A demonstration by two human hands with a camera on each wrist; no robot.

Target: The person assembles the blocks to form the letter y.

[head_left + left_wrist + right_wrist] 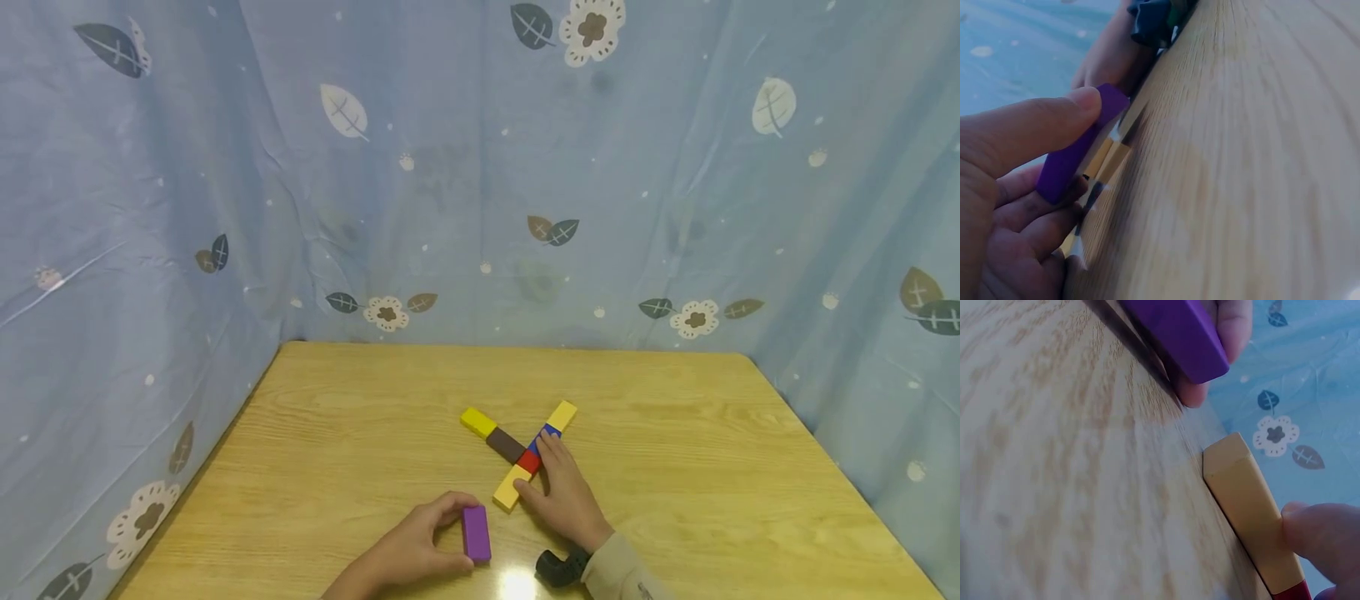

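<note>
My left hand (pixel 420 542) pinches a purple block (pixel 476 533) lengthwise between thumb and fingers. In the left wrist view the purple block (pixel 1082 150) is held just above the table. My right hand (pixel 566 496) rests over a row of blocks, its fingers on a blue block (pixel 536 446) and its thumb touching a light orange block (pixel 512 488). Between those two lies a red block (pixel 528 462), and another light orange block (pixel 562 415) forms the row's far end. A dark brown block (pixel 506 446) and a yellow block (pixel 478 422) branch off to the far left.
The wooden table (pixel 337 433) carries the joined blocks near its middle. Behind it and along its sides hangs a blue patterned curtain (pixel 465 183). A black device (pixel 558 568) sits at my right wrist, by the beige sleeve (pixel 622 571).
</note>
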